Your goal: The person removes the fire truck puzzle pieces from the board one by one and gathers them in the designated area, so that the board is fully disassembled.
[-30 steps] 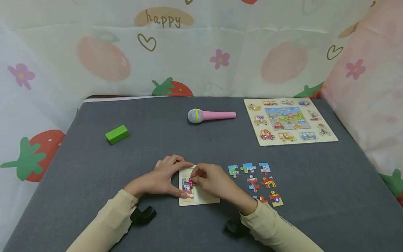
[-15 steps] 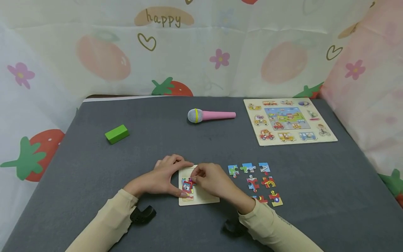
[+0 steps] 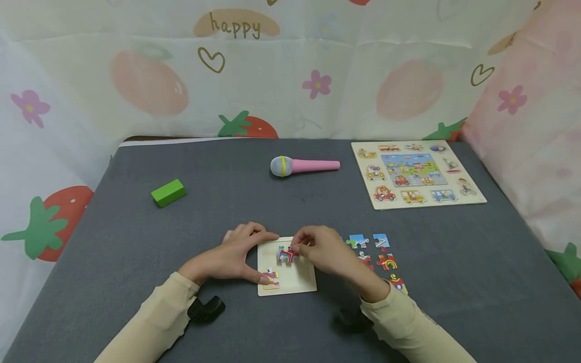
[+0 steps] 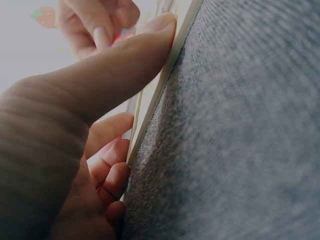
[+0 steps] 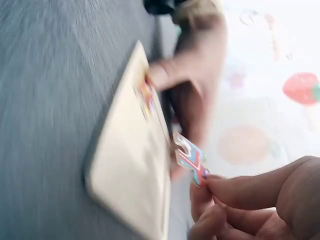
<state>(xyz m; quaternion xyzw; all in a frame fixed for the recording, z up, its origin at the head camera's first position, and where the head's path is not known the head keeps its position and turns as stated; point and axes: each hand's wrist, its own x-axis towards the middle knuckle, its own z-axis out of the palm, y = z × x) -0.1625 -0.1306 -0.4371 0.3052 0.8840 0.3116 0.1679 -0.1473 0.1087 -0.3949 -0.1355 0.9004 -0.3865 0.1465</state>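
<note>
A pale wooden puzzle tray [image 3: 297,280] lies flat on the table. My left hand [image 3: 233,257] holds it at the left side, the thumb on its near left corner and a forefinger at the far edge. Beside that thumb, a jigsaw piece [image 3: 271,275] lies in the corner, partly covered. My right hand [image 3: 324,249] pinches another jigsaw piece [image 5: 191,159], red and blue, between thumb and forefinger. In the right wrist view this piece hangs above the tray, apart from it. Several loose jigsaw pieces [image 3: 387,262] lie right of the tray, some hidden behind the right hand.
A pink toy microphone [image 3: 313,166] lies towards the back. At the back right is a wooden peg puzzle board [image 3: 431,199] with vehicle pictures. A green block [image 3: 169,193] sits at the left. Printed cloth [image 3: 290,65] hangs behind the grey table.
My right hand has lifted the red and blue jigsaw piece from the tray's left side and moved it up and rightward. The left hand and tray have stayed put.
</note>
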